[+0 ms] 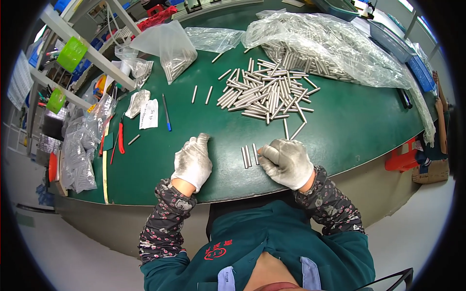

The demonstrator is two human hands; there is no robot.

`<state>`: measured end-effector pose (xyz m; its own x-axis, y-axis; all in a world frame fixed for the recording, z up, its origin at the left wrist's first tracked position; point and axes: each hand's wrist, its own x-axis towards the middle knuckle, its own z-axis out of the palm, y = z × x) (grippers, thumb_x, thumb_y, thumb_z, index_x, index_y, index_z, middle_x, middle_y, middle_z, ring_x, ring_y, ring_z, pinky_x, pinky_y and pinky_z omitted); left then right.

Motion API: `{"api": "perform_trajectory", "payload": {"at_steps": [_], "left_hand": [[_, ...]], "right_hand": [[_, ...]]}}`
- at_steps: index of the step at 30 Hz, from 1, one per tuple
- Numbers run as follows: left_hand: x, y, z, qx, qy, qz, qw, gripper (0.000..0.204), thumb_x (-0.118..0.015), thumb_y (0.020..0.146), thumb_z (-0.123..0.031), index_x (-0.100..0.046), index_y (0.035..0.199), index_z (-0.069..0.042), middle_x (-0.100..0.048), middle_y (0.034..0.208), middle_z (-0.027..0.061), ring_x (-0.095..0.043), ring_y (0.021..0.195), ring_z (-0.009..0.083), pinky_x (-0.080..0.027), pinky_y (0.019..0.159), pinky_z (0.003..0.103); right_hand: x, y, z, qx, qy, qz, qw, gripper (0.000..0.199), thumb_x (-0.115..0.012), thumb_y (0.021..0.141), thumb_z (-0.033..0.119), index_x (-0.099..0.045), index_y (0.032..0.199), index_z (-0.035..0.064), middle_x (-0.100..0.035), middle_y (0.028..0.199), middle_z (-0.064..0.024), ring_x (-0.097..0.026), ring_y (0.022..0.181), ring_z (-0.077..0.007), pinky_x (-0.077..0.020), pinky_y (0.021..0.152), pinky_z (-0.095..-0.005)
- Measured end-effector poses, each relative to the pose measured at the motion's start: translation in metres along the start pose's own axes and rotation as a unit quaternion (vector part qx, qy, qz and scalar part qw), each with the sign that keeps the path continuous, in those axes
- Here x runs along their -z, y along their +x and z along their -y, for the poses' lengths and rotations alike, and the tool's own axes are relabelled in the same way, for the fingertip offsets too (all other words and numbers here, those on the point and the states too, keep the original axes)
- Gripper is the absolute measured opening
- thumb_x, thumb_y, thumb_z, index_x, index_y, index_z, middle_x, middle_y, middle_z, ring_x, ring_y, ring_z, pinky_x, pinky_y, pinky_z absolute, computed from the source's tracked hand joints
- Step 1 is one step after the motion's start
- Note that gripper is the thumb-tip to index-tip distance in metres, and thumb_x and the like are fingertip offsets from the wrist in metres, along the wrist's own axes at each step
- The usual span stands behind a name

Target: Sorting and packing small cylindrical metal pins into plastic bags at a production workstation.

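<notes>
Both my hands wear whitish, soiled work gloves and rest over the green table. My right hand is closed, its fingertips at the side of a short metal pin. Two more metal pins stand in line just left of that one, side by side and roughly parallel. My left hand lies a little further left, back upward, fingers curled together; whatever is under them is hidden. Beyond the hands a large heap of loose metal pins spreads over the table, with a pair of pins at its near edge.
A big clear bag of pins lies behind the heap, a smaller bag at back left. On the left are a blue pen, a paper slip, red-handled pliers and empty plastic bags. A red stool stands right.
</notes>
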<state>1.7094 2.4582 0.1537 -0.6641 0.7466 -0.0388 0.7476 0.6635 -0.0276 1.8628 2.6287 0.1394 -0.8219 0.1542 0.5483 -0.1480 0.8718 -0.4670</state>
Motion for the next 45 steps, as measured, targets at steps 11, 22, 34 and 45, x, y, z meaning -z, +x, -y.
{"api": "perform_trajectory", "payload": {"at_steps": [11, 22, 34, 45], "left_hand": [[-0.024, 0.009, 0.03, 0.013, -0.289, -0.13, 0.948, 0.035, -0.048, 0.073, -0.001, -0.046, 0.107, -0.005, -0.056, 0.095, 0.0121, -0.059, 0.085, 0.0301, -0.048, 0.071, 0.039], [-0.009, 0.064, 0.041, 0.121, -0.983, 0.031, 0.136, 0.01, -0.045, 0.083, -0.005, -0.053, 0.089, -0.005, -0.049, 0.073, 0.0028, -0.032, 0.047, 0.0066, -0.026, 0.038, 0.017], [-0.019, 0.054, 0.034, 0.095, -0.946, -0.012, 0.31, 0.013, -0.048, 0.09, -0.025, -0.05, 0.091, -0.012, -0.034, 0.062, -0.0049, -0.024, 0.04, 0.0032, -0.019, 0.033, 0.017], [-0.021, 0.057, 0.035, 0.072, -0.944, 0.027, 0.32, 0.015, -0.05, 0.089, -0.027, -0.049, 0.091, -0.013, -0.034, 0.063, -0.005, -0.024, 0.04, 0.0031, -0.019, 0.034, 0.017]], "right_hand": [[0.0, 0.002, -0.003, 0.017, -0.007, 0.013, 1.0, 0.01, -0.058, 0.074, 0.017, -0.052, 0.071, 0.0103, -0.05, 0.059, -0.0049, -0.055, 0.056, -0.0231, -0.044, 0.047, -0.0348], [0.012, 0.012, 0.002, 0.007, 0.032, 0.053, 0.998, 0.008, -0.062, 0.069, 0.012, -0.06, 0.073, 0.0061, -0.054, 0.06, -0.0079, -0.055, 0.054, -0.0255, -0.0438, 0.049, -0.0354], [0.008, 0.188, -0.067, 0.085, -0.42, 0.126, 0.895, 0.023, -0.052, 0.072, 0.006, -0.057, 0.094, 0.0084, -0.049, 0.11, -0.0119, -0.047, 0.105, -0.0261, -0.0435, 0.083, -0.0379], [-0.057, 0.276, -0.122, -0.025, -0.441, 0.288, 0.85, 0.047, -0.047, 0.077, 0.003, -0.048, 0.123, 0.0128, -0.024, 0.142, -0.0026, -0.017, 0.132, -0.023, -0.0179, 0.107, -0.0398]]}}
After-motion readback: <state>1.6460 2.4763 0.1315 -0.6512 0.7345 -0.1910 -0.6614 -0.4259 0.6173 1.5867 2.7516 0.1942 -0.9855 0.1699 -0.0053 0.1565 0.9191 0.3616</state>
